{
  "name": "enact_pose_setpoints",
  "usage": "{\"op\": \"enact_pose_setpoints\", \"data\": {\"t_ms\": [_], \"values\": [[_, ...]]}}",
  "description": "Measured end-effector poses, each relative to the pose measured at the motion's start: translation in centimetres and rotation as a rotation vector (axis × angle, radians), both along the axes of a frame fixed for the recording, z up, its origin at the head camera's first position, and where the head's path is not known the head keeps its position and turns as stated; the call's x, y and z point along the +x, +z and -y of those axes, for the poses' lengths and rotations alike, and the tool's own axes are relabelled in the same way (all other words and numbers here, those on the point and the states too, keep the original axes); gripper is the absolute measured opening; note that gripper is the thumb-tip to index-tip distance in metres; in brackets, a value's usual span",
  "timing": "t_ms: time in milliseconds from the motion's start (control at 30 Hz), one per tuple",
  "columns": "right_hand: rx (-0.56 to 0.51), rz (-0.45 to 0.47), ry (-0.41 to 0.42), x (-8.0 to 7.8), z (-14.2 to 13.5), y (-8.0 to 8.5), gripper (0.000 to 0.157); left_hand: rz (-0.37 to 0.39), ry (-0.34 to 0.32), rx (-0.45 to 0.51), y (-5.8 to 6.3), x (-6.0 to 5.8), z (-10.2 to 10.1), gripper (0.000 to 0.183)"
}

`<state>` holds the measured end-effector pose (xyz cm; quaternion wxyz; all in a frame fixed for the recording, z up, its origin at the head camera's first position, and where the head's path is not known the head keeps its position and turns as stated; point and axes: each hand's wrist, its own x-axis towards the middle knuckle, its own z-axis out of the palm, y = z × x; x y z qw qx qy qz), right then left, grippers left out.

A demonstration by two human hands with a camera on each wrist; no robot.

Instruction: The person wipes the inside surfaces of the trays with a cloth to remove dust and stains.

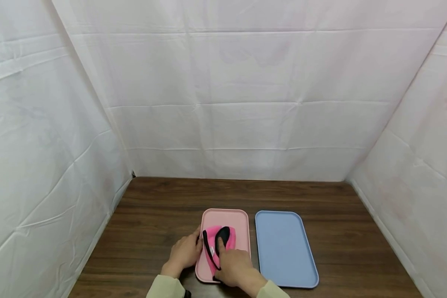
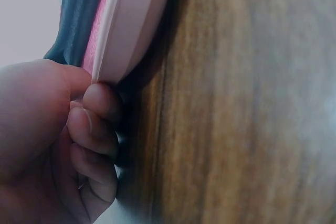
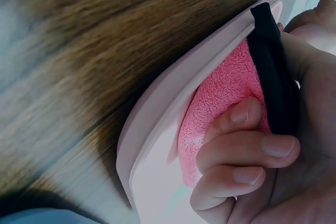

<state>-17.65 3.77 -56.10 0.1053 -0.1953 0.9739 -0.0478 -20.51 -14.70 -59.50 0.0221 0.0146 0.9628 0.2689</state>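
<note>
A pink fleecy cloth piece with black edging and a black oval patch lies in the pink tray. My left hand is at the tray's left side; in the left wrist view the thumb and curled fingers pinch its rim, right beside the black edging. My right hand lies over the cloth's lower right part, its index finger reaching onto the oval patch. In the right wrist view its other fingers curl over the pink pile, close to the black band, and the palm is partly hidden.
Just right of the pink tray, a blue tray lies on the dark wooden table. White cloth sheets hang behind the table and along both sides. Pale sleeves cover the person's forearms.
</note>
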Motion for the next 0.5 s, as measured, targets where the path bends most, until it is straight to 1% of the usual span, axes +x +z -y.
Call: {"op": "enact_pose_setpoints", "data": {"t_ms": [200,500], "values": [[-0.013,-0.004,0.022,-0.1,-0.6,0.0,0.099,0.003,0.003,0.0,0.1,0.0,0.0,0.05],[-0.011,0.007,0.025,-0.1,-1.6,0.0,0.098,0.001,-0.003,0.002,0.1,0.1,0.0,0.049]]}}
